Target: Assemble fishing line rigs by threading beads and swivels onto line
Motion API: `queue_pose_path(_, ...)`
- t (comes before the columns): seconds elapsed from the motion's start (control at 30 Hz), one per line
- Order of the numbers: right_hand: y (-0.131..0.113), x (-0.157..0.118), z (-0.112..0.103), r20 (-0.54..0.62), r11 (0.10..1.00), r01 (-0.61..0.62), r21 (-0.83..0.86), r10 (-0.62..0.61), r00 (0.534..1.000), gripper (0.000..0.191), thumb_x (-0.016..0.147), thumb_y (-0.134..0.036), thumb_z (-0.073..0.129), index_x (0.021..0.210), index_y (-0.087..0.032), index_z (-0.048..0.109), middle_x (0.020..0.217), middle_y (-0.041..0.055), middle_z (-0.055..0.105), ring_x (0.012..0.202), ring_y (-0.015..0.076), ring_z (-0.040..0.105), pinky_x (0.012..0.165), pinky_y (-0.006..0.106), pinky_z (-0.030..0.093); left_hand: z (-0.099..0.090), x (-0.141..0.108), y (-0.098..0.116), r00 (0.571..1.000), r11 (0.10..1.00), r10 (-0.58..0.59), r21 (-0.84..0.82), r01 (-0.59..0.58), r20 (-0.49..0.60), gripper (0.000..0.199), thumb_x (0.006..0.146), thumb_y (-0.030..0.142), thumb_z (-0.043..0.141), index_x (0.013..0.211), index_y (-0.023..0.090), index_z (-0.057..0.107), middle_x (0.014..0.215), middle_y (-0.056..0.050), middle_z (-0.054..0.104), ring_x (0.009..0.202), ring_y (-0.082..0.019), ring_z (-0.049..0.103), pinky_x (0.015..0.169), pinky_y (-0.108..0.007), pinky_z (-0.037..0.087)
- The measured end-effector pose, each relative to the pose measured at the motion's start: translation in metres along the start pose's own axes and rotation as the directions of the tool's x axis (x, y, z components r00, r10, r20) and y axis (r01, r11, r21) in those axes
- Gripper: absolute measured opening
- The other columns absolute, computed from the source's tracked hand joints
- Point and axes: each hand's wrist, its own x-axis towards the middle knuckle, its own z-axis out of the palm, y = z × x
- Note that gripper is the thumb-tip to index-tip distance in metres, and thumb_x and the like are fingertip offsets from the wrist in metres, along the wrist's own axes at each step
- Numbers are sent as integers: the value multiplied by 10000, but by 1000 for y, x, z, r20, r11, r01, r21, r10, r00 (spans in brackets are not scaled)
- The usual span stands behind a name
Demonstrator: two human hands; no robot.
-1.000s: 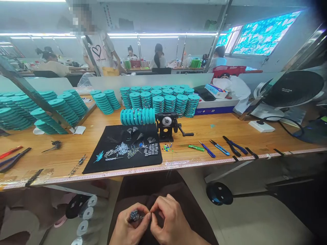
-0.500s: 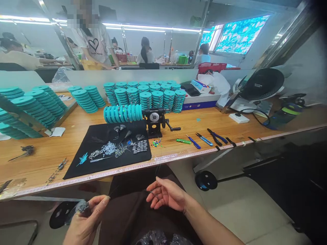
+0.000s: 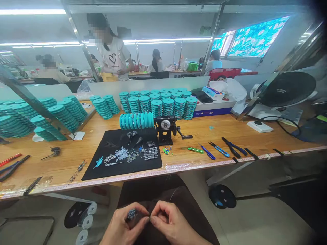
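Over my lap, my left hand (image 3: 130, 221) and my right hand (image 3: 167, 219) meet with thumbs and forefingers pinched together. A thin line (image 3: 174, 194) rises from between them; the exact spot they pinch is too small to make out. My left hand also curls around a bundle of small grey-blue pieces (image 3: 131, 214), whose kind I cannot tell. On the table beyond, a black mat (image 3: 99, 174) carries blue-grey beads (image 3: 121, 153), grey cylinders (image 3: 151, 153), small metal parts and fanned wire bunches. Behind it, a black hand-crank winder (image 3: 165, 131) holds a row of teal spools (image 3: 136, 121).
Stacked teal spools (image 3: 155, 105) line the back and left. Along the right front lie a green tube (image 3: 196, 150), a blue-handled tool (image 3: 207, 151), blue snips (image 3: 219, 149) and pliers (image 3: 233, 148). A measuring tape (image 3: 178, 166) edges the table. Co-workers are beyond the partition.
My hands have come together from apart. My right hand, loosely curled before, now pinches with its fingertips against my left. The view has shifted left and up.
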Motion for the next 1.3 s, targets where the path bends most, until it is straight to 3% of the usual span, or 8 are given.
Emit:
queue_pose_path(0.2, 7, 5, -11, -289, 992, 21, 121, 15, 957, 314, 872, -449, 579, 753, -161, 537, 595, -72, 309, 543, 99, 243, 492, 237, 195, -14, 52, 15, 965, 986, 95, 159, -57, -244, 300, 901, 433, 481, 841, 177, 625, 544, 69, 380, 481, -120, 411, 471, -211, 335)
queue_pose_path(0.43, 8, -2, -10, -126, 987, 65, 147, -46, 991, 173, 810, -301, 540, 698, -195, 462, 621, -41, 412, 589, 124, 377, 553, 238, 311, 10, 118, 19, 942, 881, 196, 470, -48, -271, 186, 900, 199, 489, 1030, 194, 622, 967, -79, 609, 761, -213, 611, 667, -301, 426)
queue_pose_path(0.6, 2, -6, -11, -117, 993, -23, 115, 37, 992, 180, 776, -313, 572, 685, -184, 488, 548, -73, 320, 525, 106, 269, 489, 242, 219, 13, 125, 18, 949, 839, 163, 544, 10, -269, 158, 912, 202, 475, 960, 184, 625, 984, -99, 601, 703, -212, 622, 598, -298, 404)
queue_pose_path(0.73, -9, -6, -19, -207, 995, 20, 101, 1, 978, 186, 820, -319, 558, 711, -177, 508, 605, -50, 379, 571, 118, 323, 531, 244, 272, 8, 102, 28, 964, 856, 170, 515, -42, -204, 143, 923, 235, 474, 917, 190, 609, 881, -66, 647, 723, -213, 624, 640, -301, 416)
queue_pose_path(0.83, -16, -7, -25, -236, 995, 61, 85, -39, 971, 176, 837, -295, 556, 714, -178, 510, 655, -35, 417, 615, 124, 358, 564, 242, 300, 5, 71, 33, 982, 936, 142, 341, -92, -125, 178, 904, 353, 533, 867, 207, 629, 682, -2, 634, 620, -182, 586, 604, -275, 427)
queue_pose_path(0.9, -17, -8, -27, -230, 996, 45, 74, -27, 973, 168, 838, -289, 572, 720, -177, 533, 632, -46, 388, 590, 117, 328, 532, 238, 272, 7, 50, 33, 994, 997, 80, 24, -79, -70, 202, 858, 394, 604, 837, 199, 652, 709, -11, 652, 656, -178, 587, 625, -263, 451)
queue_pose_path(1.03, -14, -12, -21, -208, 999, -29, 32, 35, 978, 145, 823, -276, 599, 725, -170, 585, 553, -77, 299, 516, 102, 238, 465, 245, 184, 21, 17, 21, 990, 869, -143, -478, 126, 0, 269, 774, 436, 704, 768, 169, 667, 661, -13, 632, 626, -165, 565, 588, -249, 451)
queue_pose_path(1.3, -9, -12, -3, -65, 985, -59, 165, 71, 995, 161, 774, -201, 585, 665, -190, 468, 535, -91, 325, 508, 87, 248, 454, 227, 180, 41, -3, -7, 951, 740, -308, -636, 219, -32, 364, 695, 498, 765, 740, 143, 703, 610, 14, 555, 533, -102, 431, 496, -203, 369)
